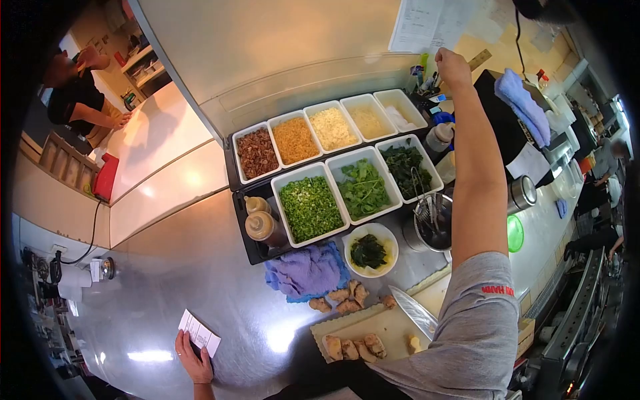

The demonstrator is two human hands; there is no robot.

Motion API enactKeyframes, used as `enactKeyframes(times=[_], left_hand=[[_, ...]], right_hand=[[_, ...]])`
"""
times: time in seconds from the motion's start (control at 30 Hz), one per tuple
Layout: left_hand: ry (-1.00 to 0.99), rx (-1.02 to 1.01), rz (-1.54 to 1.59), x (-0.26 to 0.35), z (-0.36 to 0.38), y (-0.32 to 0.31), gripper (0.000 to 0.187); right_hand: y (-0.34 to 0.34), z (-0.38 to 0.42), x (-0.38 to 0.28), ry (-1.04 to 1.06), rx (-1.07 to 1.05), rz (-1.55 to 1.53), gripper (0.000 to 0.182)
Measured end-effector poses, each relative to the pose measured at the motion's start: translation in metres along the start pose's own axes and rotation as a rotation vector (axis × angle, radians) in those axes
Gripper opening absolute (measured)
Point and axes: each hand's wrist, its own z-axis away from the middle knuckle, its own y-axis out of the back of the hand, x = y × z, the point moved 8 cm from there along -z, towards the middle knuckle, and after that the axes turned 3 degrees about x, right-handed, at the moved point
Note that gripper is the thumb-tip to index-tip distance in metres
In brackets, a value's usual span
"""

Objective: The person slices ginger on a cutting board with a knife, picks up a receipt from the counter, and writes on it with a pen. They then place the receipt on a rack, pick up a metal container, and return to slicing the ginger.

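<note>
My left hand [194, 361] grips a small white printed paper slip [201, 332] above the steel counter, at the lower left. My right hand [454, 69], raised on an outstretched arm, is at the back wall beside a cup of pens [415, 81]. Its fingers are closed, and whatever is in them is hidden. Below this arm lie a knife [415, 313] and a cutting board [383, 321] with cooked meat pieces [354, 348]. More brown pieces [347, 298] sit near a folded purple cloth [308, 272].
White tubs hold chopped green onions [309, 209], leafy greens [362, 189] and other toppings. A white bowl [371, 268] with dark greens stands in front. Squeeze bottles [261, 227] are at the left, a metal pot [433, 223] at the right. Another person [83, 100] is beyond the counter.
</note>
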Motion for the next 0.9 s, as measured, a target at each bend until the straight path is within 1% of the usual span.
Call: enactKeyframes(times=[0.07, 0.23, 0.33, 0.43, 0.53, 0.63, 0.73, 0.8, 0.87, 0.9], left_hand=[[-0.008, 0.009, 0.007, 0.001, -0.002, 0.003, 0.061], [0.008, 0.021, 0.042, 0.002, 0.000, 0.004, 0.060], [0.010, 0.013, 0.025, 0.000, 0.000, 0.003, 0.060], [0.010, 0.020, 0.025, 0.001, -0.001, 0.003, 0.061], [0.003, -0.001, 0.015, 0.004, -0.003, 0.003, 0.060], [0.021, -0.013, 0.021, 0.004, -0.005, 0.003, 0.060], [0.012, -0.010, 0.033, 0.004, -0.005, 0.003, 0.059], [0.013, -0.007, 0.024, 0.003, -0.004, 0.003, 0.059], [0.016, -0.002, 0.025, 0.003, -0.005, 0.001, 0.060], [0.021, 0.002, 0.026, 0.003, -0.005, 0.001, 0.061]], right_hand=[[0.000, -0.002, 0.008, -0.001, -0.038, -0.012, 0.018], [-0.007, 0.007, -0.003, -0.010, -0.141, -0.036, 0.026], [-0.024, 0.010, -0.014, 0.047, -0.141, -0.005, 0.027], [-0.060, -0.001, -0.004, 0.037, -0.093, -0.069, 0.029], [-0.094, -0.009, -0.001, 0.025, -0.396, -0.006, 0.038], [-0.091, -0.007, 0.011, -0.258, -0.332, -0.091, 0.040], [-0.105, -0.018, 0.016, -0.268, -0.251, -0.001, 0.039], [-0.110, -0.021, 0.019, -0.306, -0.281, -0.014, 0.039], [-0.103, -0.020, 0.022, -0.373, -0.293, -0.022, 0.038], [-0.077, -0.007, 0.007, -0.420, -0.293, -0.028, 0.039]])
